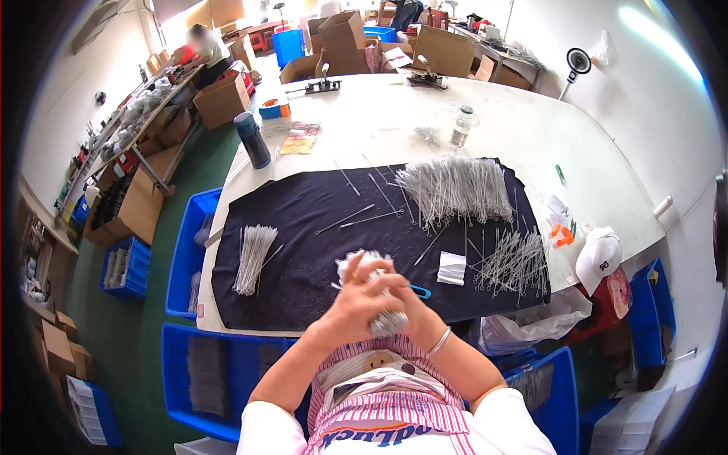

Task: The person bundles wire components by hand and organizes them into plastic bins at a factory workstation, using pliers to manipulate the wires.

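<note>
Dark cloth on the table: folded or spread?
Spread: the dark cloth lies open across the white table, with a small pale bundle resting on its left part.

A grey-white bundle of slender pieces [388,324] is held, its middle hidden. It slants eleven-to-five at the table's [538,136] six-o'clock side.

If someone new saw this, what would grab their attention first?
Probably the big pile of thin, pale brushes at the dark cloth's far right. Next, the left hand and right hand around a pale bundle at the cloth's near side, with blue bins beside the table.
</note>
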Demonstrator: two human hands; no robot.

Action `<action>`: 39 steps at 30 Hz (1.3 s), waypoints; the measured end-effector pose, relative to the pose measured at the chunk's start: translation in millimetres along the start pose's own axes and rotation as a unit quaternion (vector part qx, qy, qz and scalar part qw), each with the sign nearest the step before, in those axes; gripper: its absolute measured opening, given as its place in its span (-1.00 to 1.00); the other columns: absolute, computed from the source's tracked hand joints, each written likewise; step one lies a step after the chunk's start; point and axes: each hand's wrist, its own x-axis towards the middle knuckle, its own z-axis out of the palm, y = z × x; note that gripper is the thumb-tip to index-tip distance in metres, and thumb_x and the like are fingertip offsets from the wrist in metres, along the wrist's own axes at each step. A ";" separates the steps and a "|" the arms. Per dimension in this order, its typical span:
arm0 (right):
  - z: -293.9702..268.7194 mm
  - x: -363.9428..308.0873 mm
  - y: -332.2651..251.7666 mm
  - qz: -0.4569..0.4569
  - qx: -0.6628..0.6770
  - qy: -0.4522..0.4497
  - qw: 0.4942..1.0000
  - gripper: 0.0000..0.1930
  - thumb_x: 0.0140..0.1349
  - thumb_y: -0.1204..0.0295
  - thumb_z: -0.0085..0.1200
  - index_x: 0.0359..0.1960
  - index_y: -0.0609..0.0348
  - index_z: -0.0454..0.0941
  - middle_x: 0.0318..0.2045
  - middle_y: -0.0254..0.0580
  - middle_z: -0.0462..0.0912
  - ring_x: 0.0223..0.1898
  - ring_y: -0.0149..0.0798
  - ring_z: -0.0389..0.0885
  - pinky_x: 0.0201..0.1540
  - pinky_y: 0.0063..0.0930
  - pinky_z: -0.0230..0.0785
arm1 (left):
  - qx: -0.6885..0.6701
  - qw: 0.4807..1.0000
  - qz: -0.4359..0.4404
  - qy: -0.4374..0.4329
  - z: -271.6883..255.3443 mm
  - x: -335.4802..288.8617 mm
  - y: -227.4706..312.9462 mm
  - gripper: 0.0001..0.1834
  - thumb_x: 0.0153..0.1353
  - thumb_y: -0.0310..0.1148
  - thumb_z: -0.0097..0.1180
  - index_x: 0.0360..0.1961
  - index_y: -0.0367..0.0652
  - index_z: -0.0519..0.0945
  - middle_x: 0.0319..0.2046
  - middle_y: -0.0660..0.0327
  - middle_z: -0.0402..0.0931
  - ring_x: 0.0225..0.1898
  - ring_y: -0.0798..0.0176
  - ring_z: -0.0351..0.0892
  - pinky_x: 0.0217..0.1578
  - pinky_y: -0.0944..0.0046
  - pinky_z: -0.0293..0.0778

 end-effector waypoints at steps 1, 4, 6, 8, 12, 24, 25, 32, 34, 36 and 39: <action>-10.5 9.5 3.7 0.129 0.130 -0.004 0.983 -0.48 0.27 -0.09 -0.25 0.06 0.01 0.33 -0.10 -0.28 0.46 -0.12 -0.43 0.51 -0.17 -0.52 0.47 | 0.050 0.996 -0.007 -0.078 -1.2 -1.0 10.6 -0.65 -0.42 -0.45 0.28 -0.48 0.22 0.60 0.02 0.37 0.39 0.21 0.12 0.14 0.29 -0.11 -0.34; -30.6 3.6 6.7 0.074 0.061 -0.116 0.989 -0.63 0.30 0.22 -0.16 0.07 0.12 0.33 -0.21 -0.27 0.52 -0.18 -0.40 0.54 -0.18 -0.56 0.46 | 0.215 0.973 0.036 -0.079 14.3 -26.0 11.3 -0.56 -0.34 -0.50 0.21 -0.42 0.40 0.59 0.14 0.37 0.21 0.28 0.09 -0.05 0.28 -0.15 -0.47; -34.5 11.7 -3.4 0.130 0.091 -0.097 0.982 -0.64 0.24 0.34 -0.08 0.06 0.16 0.33 -0.27 -0.24 0.54 -0.23 -0.38 0.56 -0.21 -0.54 0.46 | 0.228 0.972 0.011 -0.062 16.0 -34.9 8.9 -0.54 -0.31 -0.51 0.19 -0.35 0.37 0.58 0.14 0.33 0.20 0.28 0.08 -0.06 0.28 -0.15 -0.46; -29.1 17.7 -8.6 0.186 0.119 -0.082 0.972 -0.63 0.19 0.45 0.00 0.05 0.21 0.33 -0.32 -0.22 0.56 -0.29 -0.35 0.58 -0.24 -0.52 0.47 | 0.244 0.969 -0.015 -0.043 15.3 -43.4 8.4 -0.51 -0.27 -0.52 0.18 -0.28 0.34 0.57 0.13 0.30 0.19 0.28 0.07 -0.07 0.28 -0.14 -0.46; -16.5 24.7 -4.7 0.082 0.075 -0.030 0.993 -0.60 0.00 0.64 0.10 -0.05 0.24 0.39 -0.41 -0.20 0.54 -0.44 -0.35 0.56 -0.40 -0.51 0.44 | 0.206 0.944 -0.254 0.040 6.5 -59.5 3.1 -0.29 -0.19 -0.42 0.22 0.10 0.07 0.35 0.20 0.14 0.03 0.18 0.10 0.13 0.18 -0.07 0.02; 9.0 18.4 3.3 -0.076 -0.182 -0.061 0.978 -0.70 0.05 0.51 0.16 -0.17 0.32 0.44 -0.33 -0.23 0.56 -0.36 -0.41 0.54 -0.28 -0.52 0.42 | -0.596 0.650 -0.456 0.124 36.9 -66.8 10.8 -0.59 -0.08 -0.70 0.11 -0.13 -0.33 0.40 -0.29 0.10 0.49 -0.30 0.25 0.58 -0.31 0.26 0.60; 3.8 21.2 6.1 -0.119 -0.214 -0.062 0.967 -0.66 0.08 0.45 0.17 -0.12 0.31 0.41 -0.30 -0.24 0.56 -0.31 -0.42 0.53 -0.22 -0.52 0.41 | -0.596 0.649 -0.456 0.123 37.2 -66.3 11.5 -0.59 -0.08 -0.70 0.11 -0.13 -0.33 0.40 -0.29 0.10 0.49 -0.30 0.25 0.58 -0.31 0.26 0.60; -13.9 19.9 10.0 -0.059 -0.106 0.008 0.993 -0.70 0.21 0.34 0.07 -0.11 0.28 0.45 -0.28 -0.30 0.58 -0.28 -0.51 0.49 -0.20 -0.59 0.35 | -0.620 0.612 -0.472 0.136 39.3 -75.8 7.3 -0.55 -0.11 -0.69 0.17 -0.14 -0.23 0.36 -0.39 0.14 0.52 -0.46 0.32 0.54 -0.53 0.40 0.50; -16.3 21.2 12.2 -0.062 -0.113 0.023 0.991 -0.76 0.23 0.38 0.04 -0.16 0.29 0.48 -0.32 -0.32 0.58 -0.30 -0.52 0.49 -0.23 -0.62 0.35 | -0.636 0.596 -0.463 0.158 40.4 -76.2 9.6 -0.54 -0.12 -0.70 0.18 -0.14 -0.20 0.36 -0.38 0.14 0.53 -0.46 0.31 0.54 -0.54 0.37 0.48; -16.8 21.7 13.1 -0.061 -0.129 0.036 0.989 -0.80 0.24 0.44 0.00 -0.16 0.28 0.48 -0.31 -0.30 0.58 -0.32 -0.53 0.50 -0.25 -0.63 0.35 | -0.648 0.546 -0.478 0.230 40.8 -72.7 15.6 -0.51 -0.11 -0.71 0.17 -0.11 -0.13 0.35 -0.35 0.12 0.53 -0.44 0.31 0.54 -0.55 0.34 0.44; -12.8 18.8 10.6 -0.064 -0.130 0.065 0.987 -0.82 0.24 0.49 -0.04 -0.16 0.28 0.48 -0.33 -0.28 0.59 -0.35 -0.53 0.50 -0.29 -0.62 0.36 | -0.647 0.541 -0.471 0.261 42.1 -70.9 19.4 -0.53 -0.11 -0.69 0.16 -0.15 -0.07 0.37 -0.35 0.14 0.52 -0.41 0.28 0.56 -0.49 0.28 0.48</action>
